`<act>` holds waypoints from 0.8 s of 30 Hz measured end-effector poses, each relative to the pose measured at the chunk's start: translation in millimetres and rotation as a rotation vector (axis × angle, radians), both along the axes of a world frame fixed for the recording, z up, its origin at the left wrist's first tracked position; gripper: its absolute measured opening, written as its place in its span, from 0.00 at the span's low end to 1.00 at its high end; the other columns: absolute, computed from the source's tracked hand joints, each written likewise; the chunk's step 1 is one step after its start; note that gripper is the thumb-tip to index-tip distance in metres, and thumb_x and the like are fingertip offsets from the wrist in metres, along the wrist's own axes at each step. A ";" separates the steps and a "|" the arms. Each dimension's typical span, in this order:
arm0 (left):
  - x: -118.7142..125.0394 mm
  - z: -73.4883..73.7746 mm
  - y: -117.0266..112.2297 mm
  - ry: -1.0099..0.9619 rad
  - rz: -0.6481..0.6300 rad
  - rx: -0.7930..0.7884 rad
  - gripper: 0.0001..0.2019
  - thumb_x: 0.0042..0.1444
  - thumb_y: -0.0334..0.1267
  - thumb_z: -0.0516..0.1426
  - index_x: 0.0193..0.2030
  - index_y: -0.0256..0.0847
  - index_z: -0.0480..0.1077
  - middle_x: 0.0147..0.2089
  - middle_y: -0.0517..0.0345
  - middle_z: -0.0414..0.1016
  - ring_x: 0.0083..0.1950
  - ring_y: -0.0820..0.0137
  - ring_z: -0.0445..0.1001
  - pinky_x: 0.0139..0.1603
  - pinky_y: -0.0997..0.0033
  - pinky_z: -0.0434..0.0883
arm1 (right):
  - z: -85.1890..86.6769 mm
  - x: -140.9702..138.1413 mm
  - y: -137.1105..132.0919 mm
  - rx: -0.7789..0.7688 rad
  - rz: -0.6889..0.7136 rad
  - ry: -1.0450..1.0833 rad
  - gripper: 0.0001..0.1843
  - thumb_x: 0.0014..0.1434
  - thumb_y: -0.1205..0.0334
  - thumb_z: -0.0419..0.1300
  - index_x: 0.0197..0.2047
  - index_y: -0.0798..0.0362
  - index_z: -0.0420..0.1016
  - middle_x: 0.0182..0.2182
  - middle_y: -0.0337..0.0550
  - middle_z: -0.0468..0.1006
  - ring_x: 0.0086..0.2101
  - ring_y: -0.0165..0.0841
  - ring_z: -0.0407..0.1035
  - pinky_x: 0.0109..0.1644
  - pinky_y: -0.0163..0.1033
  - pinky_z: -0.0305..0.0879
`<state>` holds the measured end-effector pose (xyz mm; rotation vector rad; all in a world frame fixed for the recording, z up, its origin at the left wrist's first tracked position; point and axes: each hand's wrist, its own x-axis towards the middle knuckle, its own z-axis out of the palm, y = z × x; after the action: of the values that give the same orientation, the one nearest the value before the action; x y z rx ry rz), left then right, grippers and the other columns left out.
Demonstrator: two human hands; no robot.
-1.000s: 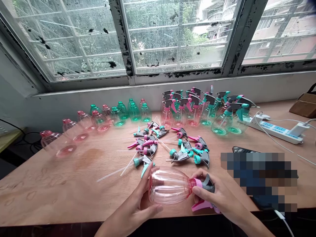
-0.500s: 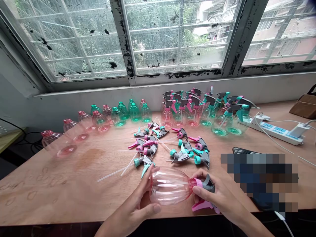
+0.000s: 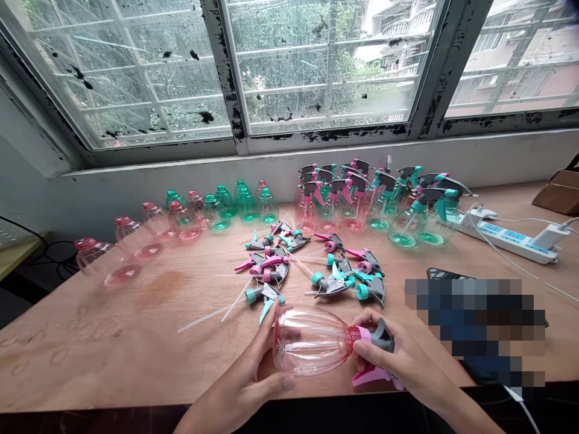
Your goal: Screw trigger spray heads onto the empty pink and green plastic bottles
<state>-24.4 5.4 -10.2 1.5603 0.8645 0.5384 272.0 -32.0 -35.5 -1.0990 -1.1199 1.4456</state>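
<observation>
A clear pink spray bottle [image 3: 312, 340] lies sideways in the air over the table's front edge, its base to the left. My left hand [image 3: 257, 367] is closed round the base, with the thumb below. At the neck, the fingers of my right hand [image 3: 389, 349] grip the pink collar [image 3: 363, 335] of a grey and pink trigger sprayer [image 3: 382, 337]. Its pink trigger [image 3: 371, 375] points down towards me. Just beyond the bottle lies a pile of loose trigger sprayers [image 3: 332, 283], grey with pink or teal parts, with thin clear tubes.
Bottles without sprayers [image 3: 246, 205], green and pink, stand along the back left. Bottles with sprayers [image 3: 330, 208] stand in a group at the back centre and right. A power strip [image 3: 511, 238] with cables, a phone [image 3: 446, 274] and a brown bag [image 3: 558, 191] are on the right.
The bottle has turned slightly about its long axis, its ribs and highlights having shifted. Both hands keep nearly the same place and grip.
</observation>
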 end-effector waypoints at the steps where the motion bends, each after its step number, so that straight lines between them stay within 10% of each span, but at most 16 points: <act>1: -0.3 -0.4 0.0 0.010 0.009 -0.004 0.47 0.64 0.49 0.63 0.79 0.60 0.35 0.83 0.58 0.38 0.80 0.51 0.46 0.80 0.44 0.42 | 0.2 -0.4 0.0 -0.003 -0.003 0.003 0.21 0.58 0.47 0.73 0.41 0.53 0.73 0.23 0.35 0.81 0.24 0.30 0.73 0.30 0.34 0.74; 13: 0.4 -3.1 0.0 0.035 0.020 0.020 0.47 0.63 0.48 0.64 0.79 0.60 0.38 0.83 0.61 0.36 0.82 0.53 0.33 0.80 0.46 0.33 | 0.3 0.4 0.1 -0.004 0.013 0.040 0.21 0.57 0.47 0.74 0.42 0.53 0.73 0.24 0.37 0.82 0.26 0.33 0.75 0.32 0.39 0.78; 24: -0.9 -3.8 0.8 0.008 -0.019 0.049 0.48 0.66 0.46 0.61 0.78 0.63 0.29 0.83 0.63 0.34 0.81 0.56 0.47 0.80 0.52 0.43 | 1.5 -0.9 -0.2 -0.005 -0.001 0.011 0.21 0.57 0.46 0.74 0.41 0.53 0.73 0.23 0.35 0.82 0.24 0.30 0.74 0.30 0.33 0.74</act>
<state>-25.3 6.1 -14.0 1.6145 0.8475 0.5438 271.1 -32.2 -34.0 -1.0943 -1.1081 1.4524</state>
